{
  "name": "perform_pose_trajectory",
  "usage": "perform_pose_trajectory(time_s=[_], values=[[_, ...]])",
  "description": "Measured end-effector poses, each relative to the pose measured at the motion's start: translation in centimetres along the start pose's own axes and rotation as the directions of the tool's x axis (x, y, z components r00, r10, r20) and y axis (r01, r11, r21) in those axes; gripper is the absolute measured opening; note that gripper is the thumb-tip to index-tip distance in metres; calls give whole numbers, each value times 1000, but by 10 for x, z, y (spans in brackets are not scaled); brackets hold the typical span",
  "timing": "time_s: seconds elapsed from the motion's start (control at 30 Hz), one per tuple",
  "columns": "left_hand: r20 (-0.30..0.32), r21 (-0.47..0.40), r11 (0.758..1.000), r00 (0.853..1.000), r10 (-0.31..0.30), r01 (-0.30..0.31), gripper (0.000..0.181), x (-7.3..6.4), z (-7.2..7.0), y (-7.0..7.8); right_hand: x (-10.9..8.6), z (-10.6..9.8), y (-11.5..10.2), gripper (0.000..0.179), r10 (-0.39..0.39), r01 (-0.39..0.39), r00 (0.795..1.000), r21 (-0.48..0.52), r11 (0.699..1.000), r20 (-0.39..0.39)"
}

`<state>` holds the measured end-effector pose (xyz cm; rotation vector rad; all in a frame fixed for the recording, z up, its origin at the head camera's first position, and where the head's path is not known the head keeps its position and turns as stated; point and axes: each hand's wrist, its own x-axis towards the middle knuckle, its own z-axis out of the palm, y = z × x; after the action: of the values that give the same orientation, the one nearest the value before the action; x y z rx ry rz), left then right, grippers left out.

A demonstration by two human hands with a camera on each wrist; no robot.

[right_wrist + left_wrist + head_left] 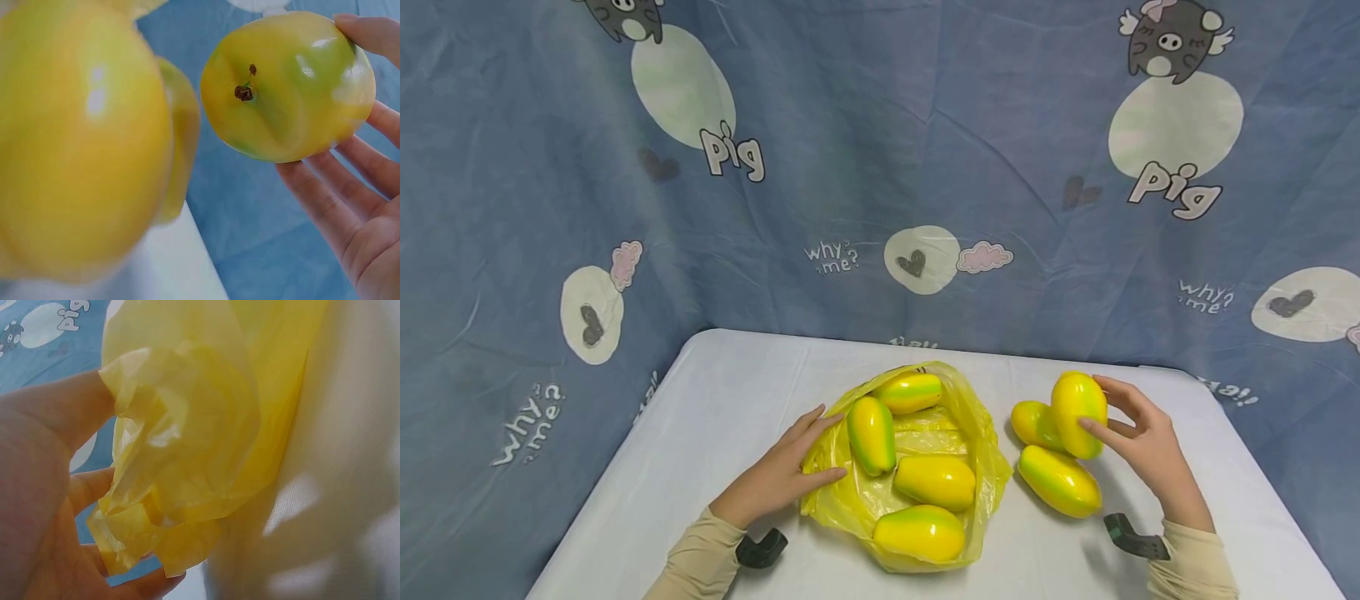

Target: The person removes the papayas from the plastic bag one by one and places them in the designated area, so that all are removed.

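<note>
A yellow plastic bag [829, 500] lies with its mouth open, and several yellow-green papayas [871, 435] are inside it. At the bag's left side is my left hand [781, 468], its thumb and spread fingers about the edge. In the left wrist view the crumpled plastic [181, 437] sits between that thumb and the fingers, hiding some fingertips. My right hand [1150, 442] grips a papaya [1078, 415] to the right of the bag, thumb on the near side. The right wrist view shows its brown stem end. Two more papayas, one lower [1060, 482] and one behind [1033, 425], lie beside the held one.
A white cloth [760, 375] covers the table. Behind it hangs a blue curtain [820, 183] with printed pigs and lettering. Dark devices are on both wrists, one by the left sleeve [696, 558] and one by the right sleeve [1195, 562].
</note>
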<state>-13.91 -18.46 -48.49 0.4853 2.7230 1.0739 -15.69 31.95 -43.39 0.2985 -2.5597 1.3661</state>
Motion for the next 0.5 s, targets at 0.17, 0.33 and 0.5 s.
perform_pose_trajectory(time_s=[0.17,0.33,0.5], values=[[-2,6,1000,1000,-3,3,76,0,0,-1,-6,-7,11,62,41,-42,999,-26,999,-31],[-5,9,1000,1000,6,-6,76,0,0,-1,-10,-11,20,64,74,-76,996,-57,995,-44],[-2,4,1000,1000,4,-4,77,-1,-1,1,-14,-14,29,65,102,-105,994,-80,991,-40]])
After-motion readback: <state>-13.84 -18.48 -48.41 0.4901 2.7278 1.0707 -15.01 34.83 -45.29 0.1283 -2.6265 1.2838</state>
